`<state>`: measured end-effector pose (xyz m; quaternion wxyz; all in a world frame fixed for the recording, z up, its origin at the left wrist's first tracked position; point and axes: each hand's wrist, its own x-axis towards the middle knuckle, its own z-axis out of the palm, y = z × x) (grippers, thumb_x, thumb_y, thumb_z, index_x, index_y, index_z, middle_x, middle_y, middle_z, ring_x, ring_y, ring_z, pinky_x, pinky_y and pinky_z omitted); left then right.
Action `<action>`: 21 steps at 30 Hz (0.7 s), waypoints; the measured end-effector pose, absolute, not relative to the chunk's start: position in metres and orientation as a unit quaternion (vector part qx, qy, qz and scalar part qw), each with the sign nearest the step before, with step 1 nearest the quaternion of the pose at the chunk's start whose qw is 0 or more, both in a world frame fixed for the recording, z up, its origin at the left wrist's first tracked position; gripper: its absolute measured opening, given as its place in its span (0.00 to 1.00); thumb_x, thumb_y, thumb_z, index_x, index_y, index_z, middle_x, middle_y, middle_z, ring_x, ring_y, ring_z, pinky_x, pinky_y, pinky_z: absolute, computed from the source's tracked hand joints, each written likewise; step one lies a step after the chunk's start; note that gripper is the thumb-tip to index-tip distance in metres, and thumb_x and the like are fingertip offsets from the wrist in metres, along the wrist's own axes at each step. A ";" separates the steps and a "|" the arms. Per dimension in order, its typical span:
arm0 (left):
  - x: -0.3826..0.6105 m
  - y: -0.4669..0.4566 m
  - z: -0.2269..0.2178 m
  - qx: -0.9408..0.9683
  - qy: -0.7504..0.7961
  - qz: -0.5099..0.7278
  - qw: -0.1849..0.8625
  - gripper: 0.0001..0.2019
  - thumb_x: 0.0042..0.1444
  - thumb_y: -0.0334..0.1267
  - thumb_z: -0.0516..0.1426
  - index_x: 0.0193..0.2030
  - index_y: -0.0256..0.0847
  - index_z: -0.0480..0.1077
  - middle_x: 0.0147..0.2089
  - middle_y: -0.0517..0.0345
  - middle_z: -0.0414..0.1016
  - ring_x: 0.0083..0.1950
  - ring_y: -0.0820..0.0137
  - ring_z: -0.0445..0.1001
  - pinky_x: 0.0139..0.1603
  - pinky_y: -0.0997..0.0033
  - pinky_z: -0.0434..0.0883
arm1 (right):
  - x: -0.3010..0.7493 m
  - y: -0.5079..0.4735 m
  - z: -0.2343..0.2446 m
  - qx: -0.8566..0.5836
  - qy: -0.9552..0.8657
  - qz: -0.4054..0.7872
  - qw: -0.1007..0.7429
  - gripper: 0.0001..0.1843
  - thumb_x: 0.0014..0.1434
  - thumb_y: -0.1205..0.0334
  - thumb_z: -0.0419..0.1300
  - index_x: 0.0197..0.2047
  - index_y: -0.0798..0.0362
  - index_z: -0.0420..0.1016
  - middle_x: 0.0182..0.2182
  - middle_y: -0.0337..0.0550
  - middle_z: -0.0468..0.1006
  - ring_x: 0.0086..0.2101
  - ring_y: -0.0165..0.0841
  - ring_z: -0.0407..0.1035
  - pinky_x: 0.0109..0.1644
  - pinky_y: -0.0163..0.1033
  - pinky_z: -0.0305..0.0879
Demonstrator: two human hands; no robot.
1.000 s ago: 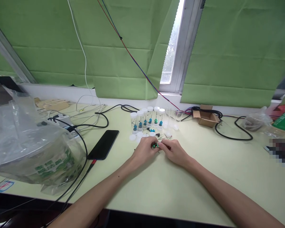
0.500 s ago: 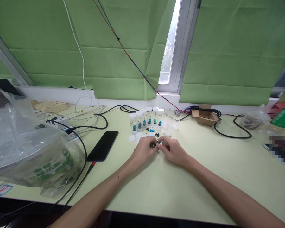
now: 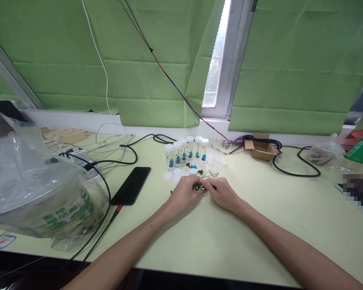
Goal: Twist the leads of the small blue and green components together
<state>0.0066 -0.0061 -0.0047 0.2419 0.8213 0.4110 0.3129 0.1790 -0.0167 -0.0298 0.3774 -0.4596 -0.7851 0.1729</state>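
well, two bare hands meet at the centre of the frame, over a pale table (image 3: pixel 245 237). between their fingertips sits a small green-and-black piece (image 3: pixel 199 187). the left hand (image 3: pixel 186 192) is curled, its fingers narrowed on the piece; the right hand (image 3: pixel 224 192) has thumb and fingers drawn close at the piece's right end, but i cannot tell whether they grip it. the piece could slip if the pinch loosens, perhaps getting lost among the loose white caps (image 3: pixel 168 176) and thin pins (image 3: pixel 211 174) just above; a forward knock might topple the upright vials. six capped clear vials (image 3: pixel 169 155) stand above centre, holding blue pieces on thin stems, one of them green. upper right, a cardboard box (image 3: pixel 263 154) stands open; at left, a clear plastic bag (image 3: pixel 18 189) surrounds a tub.
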 end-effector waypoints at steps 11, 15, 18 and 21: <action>0.002 -0.002 -0.004 0.822 0.418 0.313 0.228 0.05 0.52 0.33 0.56 0.26 0.39 0.70 0.24 0.61 0.67 0.28 0.72 0.60 0.28 0.71 0.54 | 0.180 -0.020 -0.029 -0.436 -0.791 0.196 0.382 0.12 0.67 0.56 0.52 0.34 0.51 0.69 0.18 0.31 0.64 0.20 0.28 0.56 0.28 0.34 0.53; 0.004 -0.004 -0.006 0.830 0.419 0.303 0.209 0.08 0.52 0.33 0.56 0.23 0.39 0.65 0.23 0.63 0.63 0.27 0.72 0.59 0.27 0.70 0.53 | 0.179 -0.019 -0.029 -0.438 -0.794 0.188 0.377 0.23 0.69 0.53 0.49 0.23 0.52 0.61 0.18 0.33 0.60 0.21 0.27 0.52 0.27 0.35 0.50; 0.005 -0.005 -0.005 0.832 0.417 0.302 0.208 0.10 0.52 0.33 0.56 0.22 0.39 0.61 0.23 0.63 0.64 0.27 0.73 0.59 0.27 0.71 0.53 | 0.179 -0.018 -0.029 -0.439 -0.794 0.191 0.375 0.25 0.70 0.52 0.47 0.21 0.52 0.59 0.17 0.33 0.59 0.20 0.26 0.51 0.27 0.35 0.49; 0.006 -0.006 -0.004 0.828 0.419 0.303 0.216 0.10 0.51 0.32 0.56 0.22 0.39 0.60 0.24 0.62 0.65 0.28 0.73 0.60 0.27 0.71 0.53 | 0.180 -0.017 -0.030 -0.448 -0.791 0.184 0.373 0.27 0.70 0.51 0.47 0.20 0.52 0.58 0.16 0.33 0.60 0.20 0.26 0.52 0.28 0.36 0.49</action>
